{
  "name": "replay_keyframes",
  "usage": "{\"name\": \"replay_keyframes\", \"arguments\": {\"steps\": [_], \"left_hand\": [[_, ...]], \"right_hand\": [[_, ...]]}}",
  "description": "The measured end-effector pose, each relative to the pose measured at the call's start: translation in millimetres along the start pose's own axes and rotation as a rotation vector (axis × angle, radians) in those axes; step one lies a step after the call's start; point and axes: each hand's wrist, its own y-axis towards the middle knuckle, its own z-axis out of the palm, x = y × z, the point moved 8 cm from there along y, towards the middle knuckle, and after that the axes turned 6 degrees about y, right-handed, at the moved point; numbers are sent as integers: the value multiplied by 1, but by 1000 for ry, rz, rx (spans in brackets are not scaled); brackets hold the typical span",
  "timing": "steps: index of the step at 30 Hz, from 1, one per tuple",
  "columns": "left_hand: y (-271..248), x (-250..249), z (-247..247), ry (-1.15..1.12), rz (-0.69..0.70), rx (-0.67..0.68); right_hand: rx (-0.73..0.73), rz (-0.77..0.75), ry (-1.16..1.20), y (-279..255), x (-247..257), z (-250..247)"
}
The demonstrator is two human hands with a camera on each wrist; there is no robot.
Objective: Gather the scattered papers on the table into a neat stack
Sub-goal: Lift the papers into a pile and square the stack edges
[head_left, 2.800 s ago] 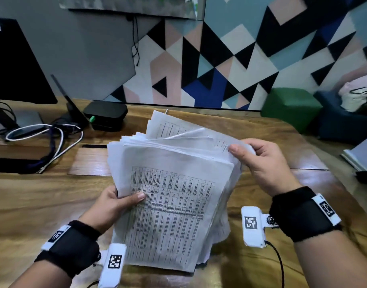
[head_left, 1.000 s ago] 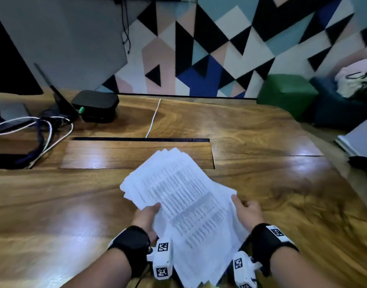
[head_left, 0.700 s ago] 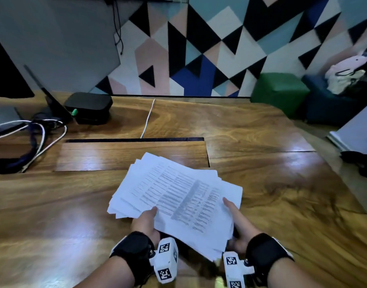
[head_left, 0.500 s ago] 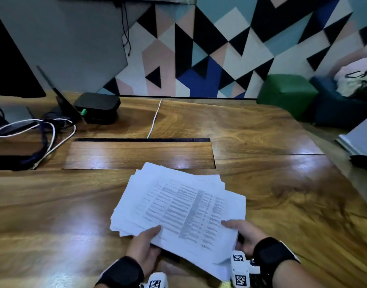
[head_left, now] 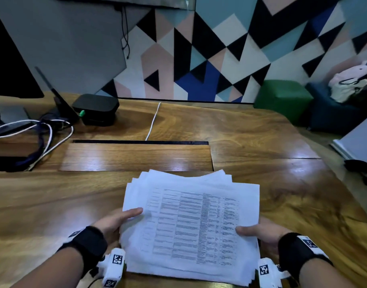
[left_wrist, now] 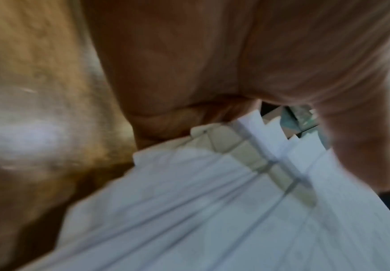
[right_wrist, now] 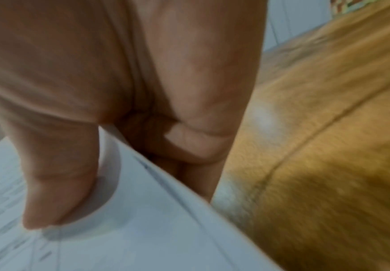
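Observation:
A thick sheaf of white printed papers (head_left: 191,221) sits low over the near edge of the wooden table (head_left: 261,146), its top sheet a table of small text. The sheets are fanned unevenly at the far edge. My left hand (head_left: 116,220) grips the sheaf's left side, thumb on top, fingers hidden below. My right hand (head_left: 259,230) grips the right side the same way. In the left wrist view the stepped paper edges (left_wrist: 212,201) run under my palm. In the right wrist view my thumb (right_wrist: 57,183) presses onto the top sheet (right_wrist: 131,238).
A black box (head_left: 95,108) and a tangle of white and dark cables (head_left: 39,138) lie at the back left. A white cable (head_left: 153,121) runs into a slot beside an inset wooden panel (head_left: 134,156). Green and blue stools (head_left: 284,96) stand past the right edge.
The sheaf has been brought down from upright to flat near the table's front edge and turned square to me. Both hands shifted to its left and right sides.

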Motion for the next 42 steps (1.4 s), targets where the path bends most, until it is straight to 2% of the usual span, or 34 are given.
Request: {"name": "replay_keyframes", "arguments": {"steps": [2, 6, 8, 9, 11, 13, 16, 18, 22, 23, 25, 27, 28, 31, 33, 36, 38, 40, 42], "left_hand": [[3, -21, 5, 52, 129, -14], [-16, -69, 6, 37, 422, -100], [-38, -89, 10, -9, 522, -57], [-46, -91, 12, -19, 514, -13], [-49, -75, 19, 1, 382, 89], [-35, -45, 21, 15, 197, 119], [-13, 11, 21, 37, -68, 50], [1, 45, 15, 93, -165, 0], [4, 69, 5, 366, -238, -76], [6, 69, 3, 377, -243, -64], [11, 62, -1, 238, -231, -44], [18, 47, 1, 26, -165, -45], [20, 41, 3, -9, -139, -58], [23, 26, 12, 118, -64, -141], [17, 5, 16, 161, 79, -259], [-11, -50, 23, 123, 455, -403], [-37, -84, 25, 32, 691, -477], [-54, -103, 25, -46, 833, -509], [-58, -102, 22, -80, 857, -530]], "right_hand": [[16, -95, -59, -1, 20, 2], [-103, -395, -90, -29, 69, 1], [-107, -512, 13, -48, 87, 0], [-79, -518, 80, -52, 90, -2], [-4, -429, 163, -46, 78, -4], [-12, -264, 148, -25, 51, -9], [-131, -34, 85, 1, -4, -17], [-147, 72, 31, 15, -35, -22], [-166, 125, -17, 10, -46, -24], [-193, 94, -19, 10, -42, -28], [-225, -10, -20, 14, -33, -34], [-244, -81, -73, 15, -24, -30], [-259, -106, -109, 17, -22, -28], [-247, -159, -154, 20, -15, -17], [-259, -247, -125, 13, 4, -10], [-402, -623, -47, -22, 60, 1], [-461, -845, 102, -48, 90, 11], [-496, -984, 176, -62, 103, 21], [-531, -1033, 146, -65, 100, 27]]}}
